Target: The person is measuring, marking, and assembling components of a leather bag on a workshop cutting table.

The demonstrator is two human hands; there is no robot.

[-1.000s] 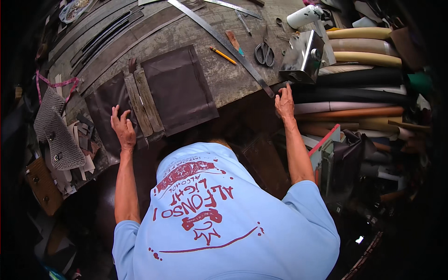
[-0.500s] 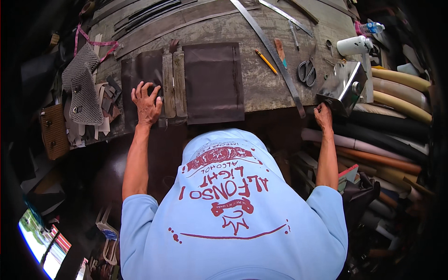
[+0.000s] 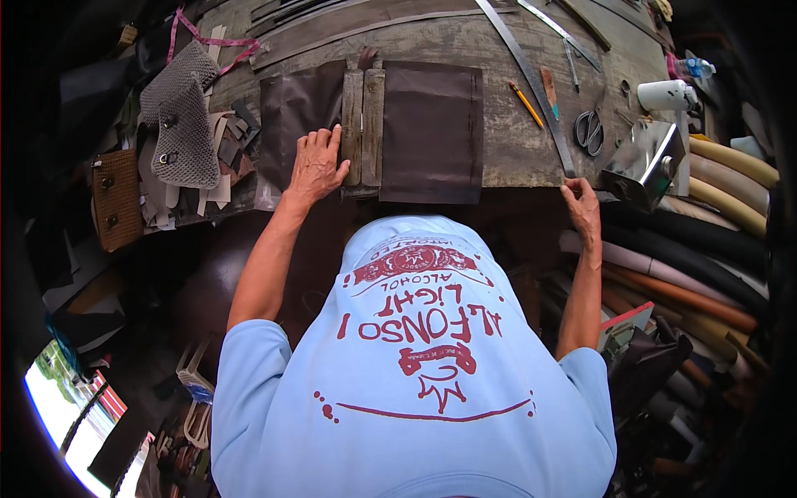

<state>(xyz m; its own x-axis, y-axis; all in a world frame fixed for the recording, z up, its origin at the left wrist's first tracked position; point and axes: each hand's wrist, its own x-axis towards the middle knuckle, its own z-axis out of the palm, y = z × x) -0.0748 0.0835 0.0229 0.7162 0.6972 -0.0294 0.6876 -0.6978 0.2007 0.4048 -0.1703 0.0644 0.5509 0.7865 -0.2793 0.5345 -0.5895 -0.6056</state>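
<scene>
Steel-grey, long, flat ruler (image 3: 535,85): its near end lies right at your right hand's (image 3: 583,212) fingertips.
It slants away up-left across the worn wooden table (image 3: 519,158); those fingers curl, but I can't tell if they grip. Your left hand (image 3: 315,166), loosely spread, rests on the dark-brown leathery sheet (image 3: 300,100).

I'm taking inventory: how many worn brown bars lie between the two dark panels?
2: the left bar, beside the left hand, and the right bar alongside it.

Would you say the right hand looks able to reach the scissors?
Probably yes: the scissors lie just beyond the right hand, between the ruler and the can, with nothing seen in the way.
</scene>
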